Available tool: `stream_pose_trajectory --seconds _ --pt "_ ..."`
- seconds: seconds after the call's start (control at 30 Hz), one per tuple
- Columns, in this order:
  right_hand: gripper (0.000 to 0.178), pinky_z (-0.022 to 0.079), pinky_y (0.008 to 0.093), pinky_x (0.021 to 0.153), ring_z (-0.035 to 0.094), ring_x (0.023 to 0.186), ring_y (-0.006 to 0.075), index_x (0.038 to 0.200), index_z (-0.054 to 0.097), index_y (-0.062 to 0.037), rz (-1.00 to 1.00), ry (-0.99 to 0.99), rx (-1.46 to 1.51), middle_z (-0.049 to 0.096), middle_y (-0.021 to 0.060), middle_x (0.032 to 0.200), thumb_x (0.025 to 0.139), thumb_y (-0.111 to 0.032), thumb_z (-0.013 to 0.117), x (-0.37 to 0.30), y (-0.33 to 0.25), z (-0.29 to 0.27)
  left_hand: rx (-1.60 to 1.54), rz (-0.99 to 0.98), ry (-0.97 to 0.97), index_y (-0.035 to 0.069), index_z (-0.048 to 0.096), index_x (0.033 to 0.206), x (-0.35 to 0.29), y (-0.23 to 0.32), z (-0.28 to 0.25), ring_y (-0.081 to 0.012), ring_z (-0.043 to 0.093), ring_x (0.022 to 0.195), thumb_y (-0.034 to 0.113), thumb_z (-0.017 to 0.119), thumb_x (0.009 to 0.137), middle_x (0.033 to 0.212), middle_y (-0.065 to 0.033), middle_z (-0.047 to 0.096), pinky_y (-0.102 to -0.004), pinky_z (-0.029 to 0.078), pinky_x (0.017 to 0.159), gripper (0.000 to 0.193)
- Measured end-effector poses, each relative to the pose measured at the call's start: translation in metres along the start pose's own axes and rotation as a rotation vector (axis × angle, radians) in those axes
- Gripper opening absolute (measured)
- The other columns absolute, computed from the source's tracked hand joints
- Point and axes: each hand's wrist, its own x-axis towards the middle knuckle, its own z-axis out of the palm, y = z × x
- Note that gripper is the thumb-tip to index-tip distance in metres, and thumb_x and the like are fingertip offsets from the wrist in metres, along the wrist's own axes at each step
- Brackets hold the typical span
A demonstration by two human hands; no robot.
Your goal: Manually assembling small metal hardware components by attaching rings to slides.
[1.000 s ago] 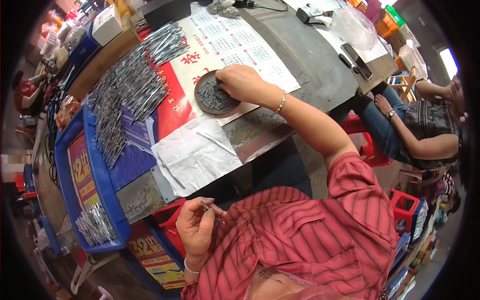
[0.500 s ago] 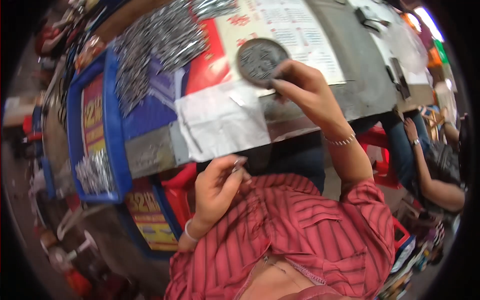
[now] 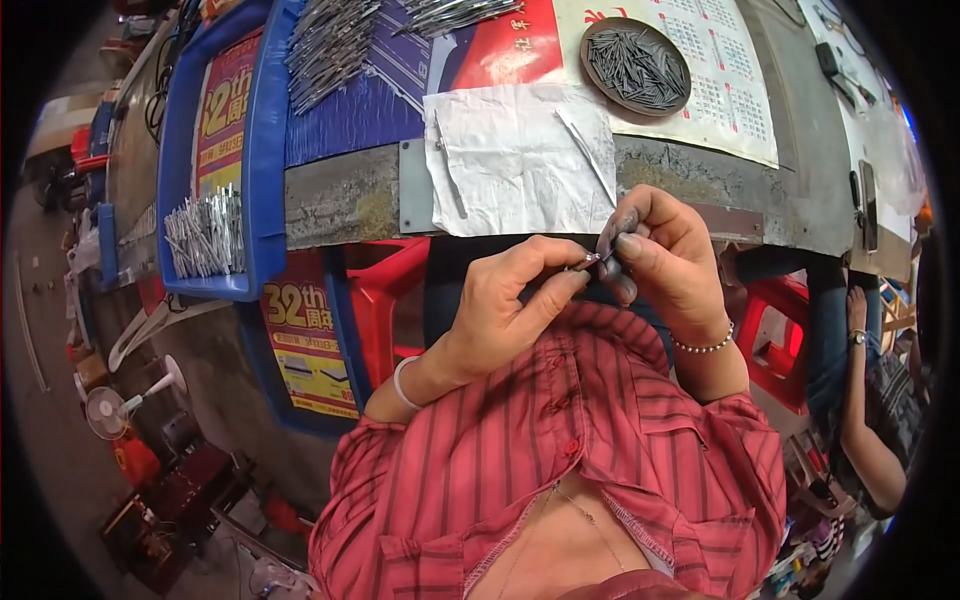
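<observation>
In front of my chest, just off the table's near edge, my two hands meet. My left hand [image 3: 520, 300] is closed in a pinch on a small shiny metal piece [image 3: 591, 259], mostly hidden by the fingers. My right hand [image 3: 672, 255], its fingertips blackened, pinches at that piece's tip; what it holds is hidden. Beyond them a white cloth or paper sheet [image 3: 515, 160] lies over the edge, with one slim metal rod [image 3: 451, 165] at its left and another [image 3: 587, 155] at its right. A round brown dish [image 3: 590, 88] of dark metal pins [image 3: 640, 68] stands behind.
Piles of silver rods [image 3: 335, 45] lie at the far left on printed sheets. A blue tray [image 3: 265, 170] at the left holds more silver rods [image 3: 205, 235]. Red stools [image 3: 375, 300] stand under the table. At the right sits another person, whose arm [image 3: 862, 400] shows.
My right hand has come back from the dish to my left hand, and their fingertips now meet. My left hand has moved right and up. The whole view has shifted.
</observation>
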Motion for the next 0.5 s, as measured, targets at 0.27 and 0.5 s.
stream_pose_trajectory --seconds 0.27,0.5 --pt "0.012 0.044 0.0191 0.052 0.055 0.058 0.0081 0.094 0.049 0.0000 0.010 -0.012 -0.035 0.062 0.0072 0.076 0.090 -0.008 0.058 0.0008 -0.0004 0.0035 0.102 0.127 -0.023 -0.002 0.061 0.098 -0.0004 0.0036 -0.0053 -0.0156 0.064 0.074 0.000 0.061 0.084 0.087 -0.0106 0.065 -0.0249 0.050 0.065 0.014" --pt "0.012 0.046 0.0198 0.054 0.056 0.062 0.0081 0.094 0.049 0.0006 -0.025 -0.007 -0.035 0.061 0.0073 0.077 0.090 -0.007 0.057 -0.0009 -0.0019 0.0057 0.097 0.159 -0.039 0.000 0.059 0.100 0.0005 0.0013 -0.0053 -0.0068 0.059 0.066 0.002 0.058 0.088 0.082 -0.0042 0.065 -0.0197 0.048 0.059 0.012"
